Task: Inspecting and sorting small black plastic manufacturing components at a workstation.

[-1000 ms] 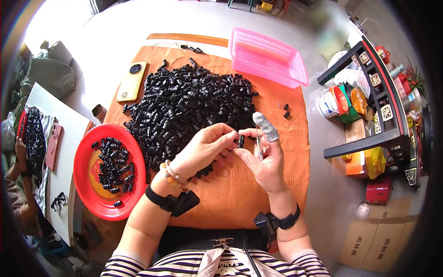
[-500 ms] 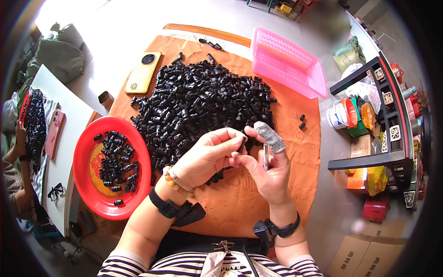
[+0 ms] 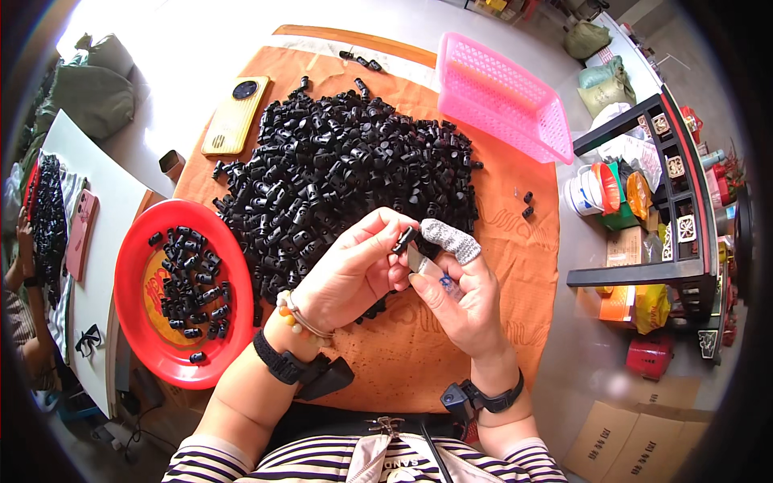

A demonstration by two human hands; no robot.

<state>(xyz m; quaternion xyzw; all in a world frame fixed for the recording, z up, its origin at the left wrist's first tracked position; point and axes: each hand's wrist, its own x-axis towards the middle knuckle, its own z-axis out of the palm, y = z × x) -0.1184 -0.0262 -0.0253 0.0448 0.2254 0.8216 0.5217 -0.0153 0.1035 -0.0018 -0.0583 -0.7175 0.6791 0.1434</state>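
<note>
My left hand (image 3: 354, 270) pinches a small black cylindrical plastic part (image 3: 404, 240) between thumb and fingertips, above the near side of a big heap of similar parts (image 3: 338, 177). Closed around a flat, pale, blade-like tool (image 3: 431, 270) with a blue mark, my right hand (image 3: 463, 310) holds the tool's end close beside the part. I cannot tell whether they touch. A grey knitted cover (image 3: 451, 240) sits on the right index finger. To the left, a red oval tray (image 3: 133, 314) holds several black parts.
The orange cloth (image 3: 515, 274) covers the table. A pink plastic basket (image 3: 503, 105) stands at the far right, a yellow phone (image 3: 235, 117) at the far left. A few loose parts (image 3: 527, 205) lie on the right. Beyond the table are a dark-framed rack (image 3: 636, 278) and a white side table (image 3: 113, 213).
The flat tool has turned from edge-on to showing its broad face. The black part between my left fingers is tilted and more visible. Both hands have shifted slightly.
</note>
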